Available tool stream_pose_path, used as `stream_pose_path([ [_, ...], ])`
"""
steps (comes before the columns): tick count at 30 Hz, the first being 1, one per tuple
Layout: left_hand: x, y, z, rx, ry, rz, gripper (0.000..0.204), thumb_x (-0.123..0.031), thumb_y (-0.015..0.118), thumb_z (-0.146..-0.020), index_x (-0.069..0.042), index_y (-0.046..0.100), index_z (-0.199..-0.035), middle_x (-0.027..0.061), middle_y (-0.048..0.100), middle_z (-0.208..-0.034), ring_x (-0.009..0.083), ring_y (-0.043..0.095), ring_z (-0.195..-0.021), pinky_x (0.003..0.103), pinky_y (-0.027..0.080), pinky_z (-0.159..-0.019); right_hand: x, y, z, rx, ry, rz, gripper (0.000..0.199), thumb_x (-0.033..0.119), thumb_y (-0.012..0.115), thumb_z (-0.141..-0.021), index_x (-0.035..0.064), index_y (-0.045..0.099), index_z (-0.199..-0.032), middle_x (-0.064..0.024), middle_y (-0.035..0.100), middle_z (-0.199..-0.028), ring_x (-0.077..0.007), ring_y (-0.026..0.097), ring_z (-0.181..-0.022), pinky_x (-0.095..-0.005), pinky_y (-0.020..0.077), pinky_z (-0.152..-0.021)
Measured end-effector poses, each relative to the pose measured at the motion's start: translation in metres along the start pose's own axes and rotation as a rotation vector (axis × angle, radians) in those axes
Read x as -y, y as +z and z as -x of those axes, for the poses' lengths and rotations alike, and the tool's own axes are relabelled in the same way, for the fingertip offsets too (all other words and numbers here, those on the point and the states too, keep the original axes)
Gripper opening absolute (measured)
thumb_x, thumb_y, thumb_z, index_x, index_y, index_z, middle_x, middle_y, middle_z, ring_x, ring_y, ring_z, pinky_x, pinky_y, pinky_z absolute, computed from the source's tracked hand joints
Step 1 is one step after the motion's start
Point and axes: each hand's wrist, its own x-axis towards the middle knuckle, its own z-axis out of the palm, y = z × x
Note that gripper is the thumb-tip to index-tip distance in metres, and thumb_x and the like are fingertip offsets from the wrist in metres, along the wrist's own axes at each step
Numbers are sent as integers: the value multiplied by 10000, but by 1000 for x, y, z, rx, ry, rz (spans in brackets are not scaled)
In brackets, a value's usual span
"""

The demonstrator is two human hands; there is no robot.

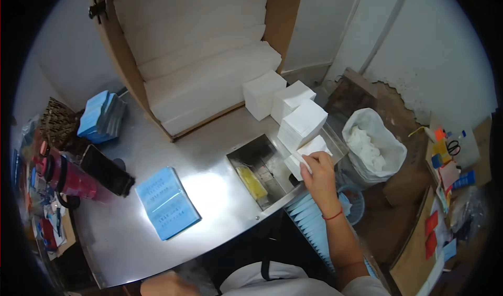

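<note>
Head view: outstretched right hand [321,176] pinches white paper [316,145] (left hand [168,284] low, grip unclear).

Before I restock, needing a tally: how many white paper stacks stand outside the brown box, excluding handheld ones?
3 stacks: one beside the box, a middle one and one nearest the right hand; more may be hidden.

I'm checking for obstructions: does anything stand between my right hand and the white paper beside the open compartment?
Nothing visible does: the right hand touches the white paper directly.
</note>
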Motion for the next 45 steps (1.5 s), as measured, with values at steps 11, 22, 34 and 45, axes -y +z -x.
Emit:
stream_pose_path([
  [11,56,48,-53,-495,-646,-461,390,-202,732,-837,-43,553,-1146,157,511,-1130,349,453,-1110,460,345,-979,2,-9,1,15,-13,45,388,15,690,-755,-104,634,-1120,-215,574,-1273,-397,513,-1177,-462,445,-1002],
  [22,-26,123,-150,-294,-106,-200,223,-94,714,-818,-43,558,-969,219,453,-1359,427,432,-1269,530,341,-1066,-16,-23,-3,-65,22,4,417,-20,691,-721,-17,661,-1136,-198,589,-1260,-394,524,-1133,-453,443,-977],
  [34,-17,119,-129,-440,-192,-190,442,-163,773,-729,-44,533,-1080,223,420,-1430,428,393,-1291,547,293,-1050,97,47,36,296,-413,-40,194,132,621,-786,43,670,-951,-145,601,-976,-316,585,-1030,-662,277,-1097],
  [45,-10,109,-138,-146,-72,-361,516,-257,813,-758,-173,620,-1230,246,269,-1540,523,226,-1414,707,189,-1086,16,7,9,-39,-38,247,301,86,704,-819,-1,658,-1104,-134,553,-1096,-350,529,-1008,-539,402,-997],
])
